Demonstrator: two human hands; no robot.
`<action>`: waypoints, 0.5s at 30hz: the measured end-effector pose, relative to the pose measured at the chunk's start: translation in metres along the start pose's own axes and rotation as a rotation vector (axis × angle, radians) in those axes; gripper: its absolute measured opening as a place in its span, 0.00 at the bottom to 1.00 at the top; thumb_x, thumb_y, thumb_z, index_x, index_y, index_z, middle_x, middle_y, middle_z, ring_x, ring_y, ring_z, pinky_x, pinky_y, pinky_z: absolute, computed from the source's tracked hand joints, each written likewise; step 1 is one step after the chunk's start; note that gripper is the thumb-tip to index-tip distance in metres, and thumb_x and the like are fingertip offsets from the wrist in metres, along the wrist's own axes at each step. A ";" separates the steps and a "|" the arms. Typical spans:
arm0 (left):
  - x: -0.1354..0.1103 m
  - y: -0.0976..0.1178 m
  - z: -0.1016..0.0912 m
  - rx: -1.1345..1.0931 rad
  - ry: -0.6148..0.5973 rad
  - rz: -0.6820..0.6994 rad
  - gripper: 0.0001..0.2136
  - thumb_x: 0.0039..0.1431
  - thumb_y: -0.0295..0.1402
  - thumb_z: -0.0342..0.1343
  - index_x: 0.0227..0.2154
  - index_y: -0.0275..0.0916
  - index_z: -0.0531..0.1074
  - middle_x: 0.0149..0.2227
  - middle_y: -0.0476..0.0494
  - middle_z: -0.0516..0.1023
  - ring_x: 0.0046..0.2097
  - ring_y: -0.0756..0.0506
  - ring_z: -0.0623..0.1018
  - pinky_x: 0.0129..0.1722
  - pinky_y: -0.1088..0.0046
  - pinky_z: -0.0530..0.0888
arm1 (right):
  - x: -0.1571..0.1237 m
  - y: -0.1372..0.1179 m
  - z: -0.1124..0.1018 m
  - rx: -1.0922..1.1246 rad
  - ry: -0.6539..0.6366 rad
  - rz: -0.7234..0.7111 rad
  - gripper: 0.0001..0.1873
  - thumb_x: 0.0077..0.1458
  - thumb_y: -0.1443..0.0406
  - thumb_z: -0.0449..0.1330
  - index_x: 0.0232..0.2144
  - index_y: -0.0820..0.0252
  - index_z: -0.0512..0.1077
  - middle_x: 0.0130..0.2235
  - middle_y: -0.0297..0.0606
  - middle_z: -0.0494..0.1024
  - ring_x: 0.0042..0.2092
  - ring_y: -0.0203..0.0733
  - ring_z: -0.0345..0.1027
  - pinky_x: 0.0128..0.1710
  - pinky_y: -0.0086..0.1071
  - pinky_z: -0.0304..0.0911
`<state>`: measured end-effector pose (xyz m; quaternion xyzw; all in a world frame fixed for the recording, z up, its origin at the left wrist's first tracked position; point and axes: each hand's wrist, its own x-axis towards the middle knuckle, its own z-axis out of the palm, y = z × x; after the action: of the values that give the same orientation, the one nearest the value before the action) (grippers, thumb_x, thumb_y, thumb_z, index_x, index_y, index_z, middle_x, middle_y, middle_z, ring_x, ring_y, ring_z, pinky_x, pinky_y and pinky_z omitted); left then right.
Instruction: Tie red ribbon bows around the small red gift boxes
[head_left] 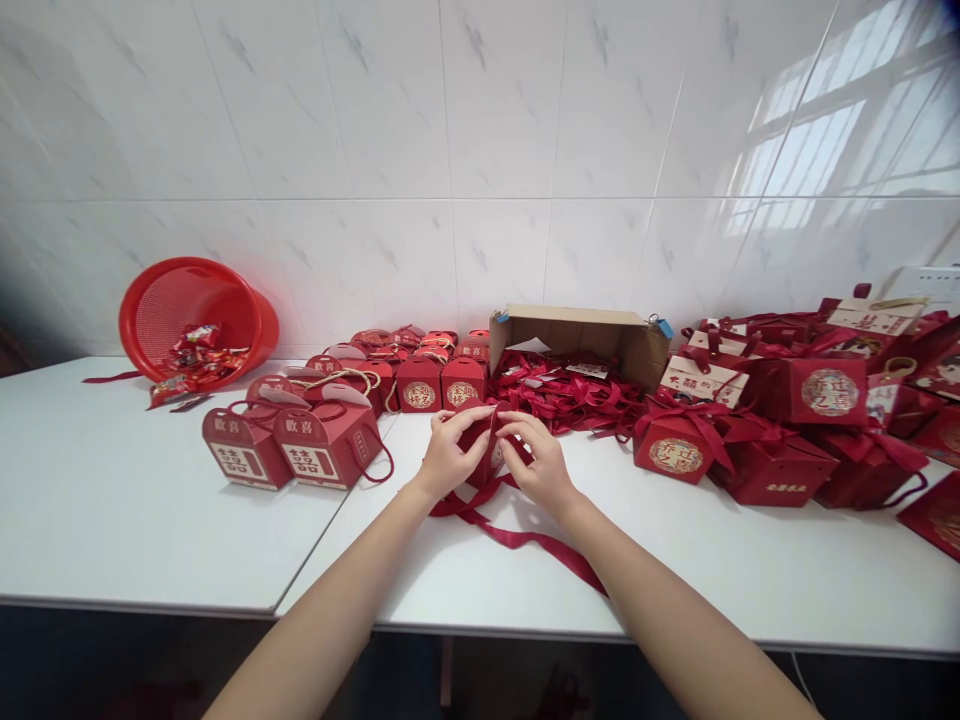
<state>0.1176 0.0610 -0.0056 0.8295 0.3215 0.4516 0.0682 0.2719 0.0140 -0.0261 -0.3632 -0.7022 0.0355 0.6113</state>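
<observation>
A small red gift box (480, 466) with a gold emblem on its side stands between my hands in the middle of the table. My left hand (454, 447) grips the box's upper edge from the left, fingers along the top. On the right, my right hand (536, 458) pinches the top flap, its fingertips meeting those of the left. A long dark red ribbon (536, 540) trails out from under the box toward the table's front edge. The lower part of the box is partly hidden by my hands.
An open cardboard box (577, 318) spills red ribbons (570, 395) behind my hands. Red gift boxes (319, 440) stand at left; ribboned boxes (679, 450) are piled at right. A red basket (259, 320) lies tipped, with wrapped sweets (199, 360). A tiled wall (502, 150) backs the table (150, 540).
</observation>
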 end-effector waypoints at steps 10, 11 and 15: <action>0.001 0.002 -0.001 0.009 -0.010 -0.003 0.12 0.56 0.30 0.52 0.43 0.46 0.73 0.48 0.45 0.77 0.54 0.41 0.72 0.53 0.56 0.58 | -0.001 0.000 0.000 -0.006 0.011 0.001 0.06 0.55 0.68 0.54 0.33 0.55 0.71 0.45 0.42 0.73 0.49 0.45 0.66 0.50 0.41 0.62; 0.001 0.002 -0.002 0.010 -0.013 0.001 0.12 0.56 0.30 0.52 0.43 0.46 0.73 0.49 0.45 0.77 0.54 0.41 0.71 0.54 0.56 0.58 | -0.001 0.000 0.000 -0.009 0.026 0.005 0.06 0.55 0.68 0.54 0.34 0.56 0.71 0.45 0.42 0.72 0.49 0.45 0.66 0.50 0.41 0.62; 0.001 0.004 -0.003 -0.009 -0.028 0.043 0.12 0.57 0.32 0.53 0.43 0.47 0.73 0.49 0.46 0.77 0.54 0.42 0.72 0.54 0.57 0.59 | 0.001 0.002 -0.002 -0.060 0.128 0.025 0.12 0.56 0.68 0.52 0.43 0.55 0.68 0.51 0.44 0.69 0.54 0.47 0.60 0.53 0.45 0.58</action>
<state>0.1172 0.0581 -0.0019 0.8422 0.3005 0.4427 0.0667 0.2744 0.0157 -0.0260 -0.3917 -0.6578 -0.0014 0.6434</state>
